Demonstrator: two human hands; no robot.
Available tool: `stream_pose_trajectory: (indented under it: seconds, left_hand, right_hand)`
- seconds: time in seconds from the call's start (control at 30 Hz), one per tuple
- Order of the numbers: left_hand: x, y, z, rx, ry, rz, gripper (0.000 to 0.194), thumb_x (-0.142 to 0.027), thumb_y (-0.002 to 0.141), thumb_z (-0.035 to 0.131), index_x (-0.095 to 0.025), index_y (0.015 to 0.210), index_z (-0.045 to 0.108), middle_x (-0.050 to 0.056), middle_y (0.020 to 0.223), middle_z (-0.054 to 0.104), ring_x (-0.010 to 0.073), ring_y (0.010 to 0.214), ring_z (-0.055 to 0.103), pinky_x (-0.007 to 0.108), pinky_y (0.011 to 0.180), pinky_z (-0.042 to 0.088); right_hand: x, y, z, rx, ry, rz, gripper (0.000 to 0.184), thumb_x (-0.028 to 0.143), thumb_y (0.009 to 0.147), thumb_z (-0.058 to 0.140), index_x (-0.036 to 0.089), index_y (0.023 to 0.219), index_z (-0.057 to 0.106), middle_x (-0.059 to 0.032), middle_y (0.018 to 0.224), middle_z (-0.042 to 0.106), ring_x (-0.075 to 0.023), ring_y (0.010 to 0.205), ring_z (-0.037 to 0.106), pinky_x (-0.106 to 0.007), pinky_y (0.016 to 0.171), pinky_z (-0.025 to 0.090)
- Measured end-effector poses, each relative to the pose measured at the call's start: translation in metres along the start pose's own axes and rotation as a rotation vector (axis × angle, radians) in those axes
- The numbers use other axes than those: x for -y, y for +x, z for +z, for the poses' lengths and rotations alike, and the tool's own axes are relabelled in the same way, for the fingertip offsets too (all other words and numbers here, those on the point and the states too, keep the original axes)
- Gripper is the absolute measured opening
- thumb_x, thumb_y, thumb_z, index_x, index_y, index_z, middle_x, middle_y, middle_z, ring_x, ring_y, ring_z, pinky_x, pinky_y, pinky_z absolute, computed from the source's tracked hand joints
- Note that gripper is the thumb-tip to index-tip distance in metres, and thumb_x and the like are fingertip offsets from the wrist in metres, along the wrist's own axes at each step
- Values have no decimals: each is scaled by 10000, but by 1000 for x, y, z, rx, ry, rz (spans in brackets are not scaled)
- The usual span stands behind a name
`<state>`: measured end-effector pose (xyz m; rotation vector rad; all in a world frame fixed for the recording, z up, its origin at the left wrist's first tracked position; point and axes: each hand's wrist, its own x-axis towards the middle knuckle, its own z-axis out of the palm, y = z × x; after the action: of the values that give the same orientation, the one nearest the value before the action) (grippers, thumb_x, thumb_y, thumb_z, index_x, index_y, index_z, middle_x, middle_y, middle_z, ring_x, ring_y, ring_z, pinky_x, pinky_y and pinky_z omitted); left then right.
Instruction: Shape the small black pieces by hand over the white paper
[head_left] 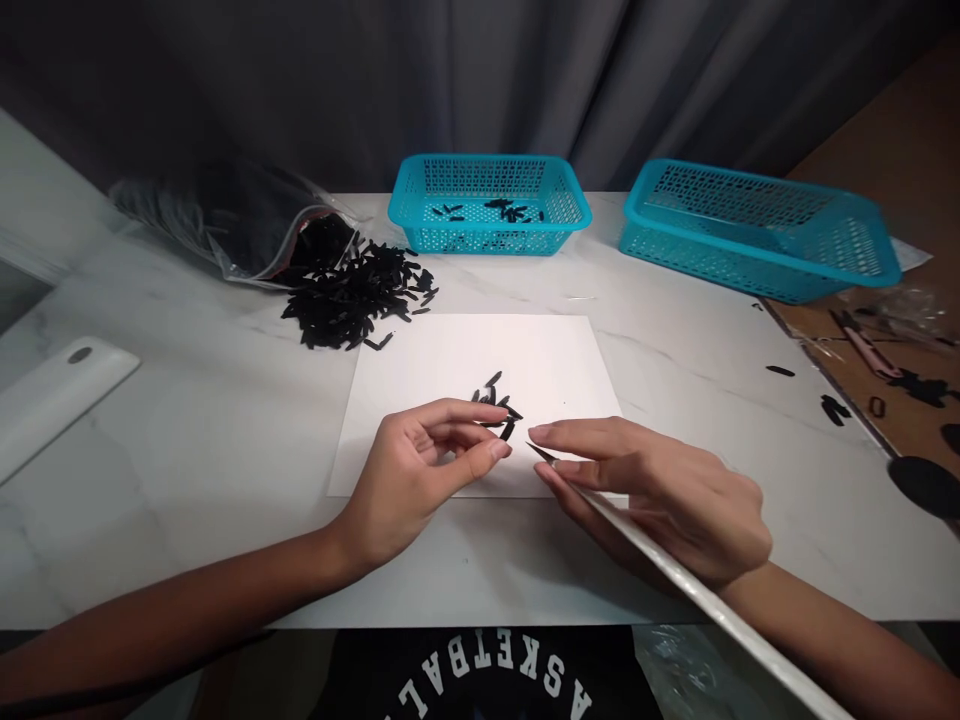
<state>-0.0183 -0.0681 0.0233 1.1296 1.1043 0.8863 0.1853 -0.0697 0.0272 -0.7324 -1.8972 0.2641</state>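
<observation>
My left hand pinches a small, narrow black piece between thumb and fingertips. Just beyond its fingers, several similar black pieces lie on a white sheet of paper. My right hand is closed around a long, thin white tool with a dark pointed tip; its exact kind does not show. The tip points at the held piece, with a small gap between them. Both hands are over the near part of the sheet.
A clear plastic bag at back left spills a heap of black pieces. One blue basket holds some pieces; another blue basket stands right. A pink-handled cutter lies far right, a white object at left.
</observation>
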Motion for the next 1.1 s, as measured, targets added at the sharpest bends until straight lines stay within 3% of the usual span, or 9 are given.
stream_pose_trajectory:
  seconds: [0.13, 0.4, 0.53, 0.67, 0.8, 0.93, 1.1]
  left_hand:
    - [0, -2, 1, 11, 17, 30, 210, -238, 829, 758, -243, 1038, 756, -25, 811, 767, 89, 794, 713, 158, 791, 548]
    - [1, -4, 4, 15, 75, 95, 237, -212, 821, 757, -252, 1055, 760, -22, 823, 774, 105, 806, 714, 188, 790, 552]
    - [3, -4, 4, 2, 92, 124, 230, -206, 807, 772, -261, 1030, 768, -32, 817, 772, 95, 793, 713, 179, 780, 556]
    - [3, -5, 4, -14, 96, 150, 225, -197, 784, 791, -241, 1004, 775, -24, 814, 775, 101, 780, 717, 190, 785, 568]
    - [2, -5, 3, -6, 99, 130, 202, -215, 791, 792, -230, 992, 776, -11, 833, 781, 118, 803, 728, 211, 813, 576]
    - [1, -5, 3, 1, 113, 79, 199, -249, 788, 799, -228, 984, 777, 0, 838, 783, 135, 812, 728, 228, 798, 577]
    - [1, -5, 4, 22, 69, 40, 189, -267, 751, 826, -199, 920, 776, 27, 861, 794, 157, 795, 742, 227, 718, 588]
  right_hand:
    - [-4, -3, 6, 8, -17, -101, 232, -55, 726, 740, 149, 808, 664, -133, 905, 788, -200, 818, 764, -262, 698, 661]
    - [-7, -7, 8, 12, 68, -35, 215, -29, 754, 721, 157, 842, 656, -101, 907, 789, -180, 782, 765, -230, 625, 652]
    - [-5, -4, 4, 86, 121, 57, 251, -59, 750, 714, 163, 850, 652, -106, 928, 787, -204, 823, 765, -283, 660, 660]
    - [-2, -4, 2, 70, 157, 13, 285, -68, 746, 705, 175, 888, 667, -106, 938, 786, -213, 811, 764, -290, 633, 664]
    - [0, -3, 0, 110, 147, 96, 307, -79, 748, 699, 189, 893, 661, -87, 936, 782, -224, 862, 763, -316, 685, 673]
    - [-1, 0, -3, 137, 114, 11, 263, -61, 759, 687, 179, 854, 641, -120, 942, 781, -222, 850, 762, -304, 664, 669]
    - [2, 3, -10, 267, -106, -159, 173, -2, 826, 693, 164, 861, 658, -139, 965, 786, -239, 911, 754, -335, 712, 665]
